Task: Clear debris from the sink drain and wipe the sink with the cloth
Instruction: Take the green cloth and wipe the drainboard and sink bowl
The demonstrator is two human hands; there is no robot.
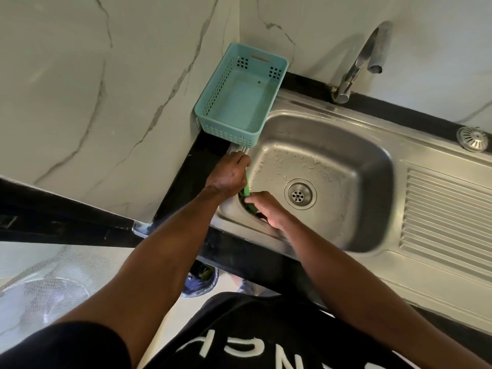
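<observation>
A: Where the pale marbled wall (pixel 80 89) meets the dark counter (pixel 191 179), what fills most of the view?

B: The steel sink (pixel 332 145), its basin wet with scattered droplets, and a ribbed draining board (pixel 447 217) on its right side. The curved tap (pixel 364 57) rises behind the basin, spout hanging over the far rim.

A: And the next biggest thing?

B: A teal plastic basket (pixel 213 107) sits on the back left corner, against the wall, overlapping the sink's rim. Nothing lies in it.

A: The hands?

B: Both are at the basin's near left edge. The left hand (pixel 230 175) rests curled on the rim, fingers closed around the upper end of a green cloth (pixel 247 187). The right hand (pixel 266 209) is just inside the basin, fingers folded over the cloth's lower end. So the cloth runs between them, against the basin's left wall; most of it is hidden, and I can't tell how tightly it is gripped.

A: The drain?

B: The round drain (pixel 298 195) sits at the basin's centre, just right of the right hand, apart from it. Its holes look clear, though the view is soft.

A: Anything smaller?

B: A loose metal strainer (pixel 472 138) lies on the sink's far right ledge, well apart from the hands
</observation>
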